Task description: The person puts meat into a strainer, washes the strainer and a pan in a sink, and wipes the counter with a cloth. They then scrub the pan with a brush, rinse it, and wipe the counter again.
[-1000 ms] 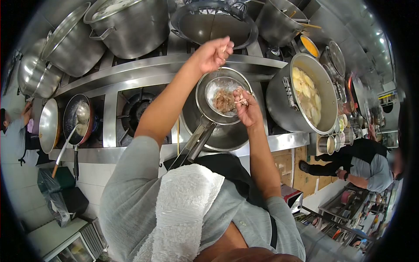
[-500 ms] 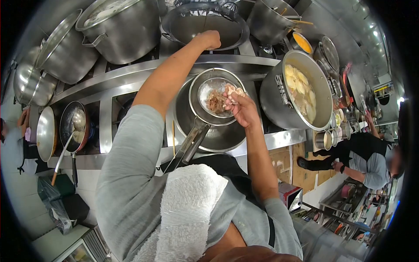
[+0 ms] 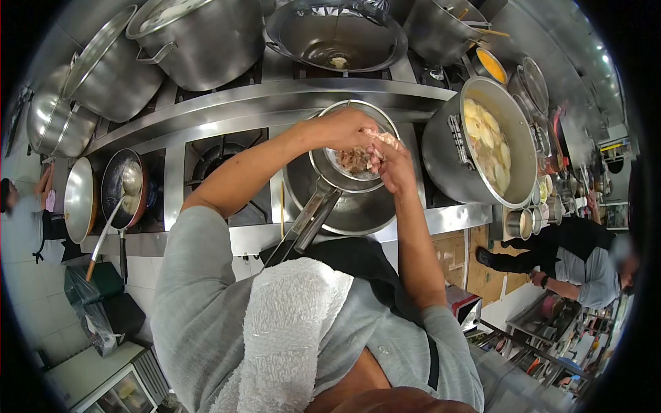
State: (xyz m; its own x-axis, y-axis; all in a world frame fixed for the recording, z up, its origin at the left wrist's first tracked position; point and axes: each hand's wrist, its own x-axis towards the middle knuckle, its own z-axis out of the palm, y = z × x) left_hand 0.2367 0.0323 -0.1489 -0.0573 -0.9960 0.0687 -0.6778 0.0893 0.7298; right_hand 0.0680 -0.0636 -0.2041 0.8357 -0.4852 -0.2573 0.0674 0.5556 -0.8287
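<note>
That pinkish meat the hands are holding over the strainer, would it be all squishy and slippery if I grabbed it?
Probably yes. The pale meat looks wet and glossy, so it may slide in your fingers. It droops between the left hand and right hand, so it seems floppy, not stiff. The pieces in the strainer are small, likely light.

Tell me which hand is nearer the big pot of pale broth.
Right. The right hand is over the strainer, on the side nearest the pot; the left hand sits farther away.

Person in grey long-sleeved shirt
2 grey sleeves pushed up to the elbows, a black apron strap, 1 white towel (image 3: 289,330) over the left shoulder.
</note>
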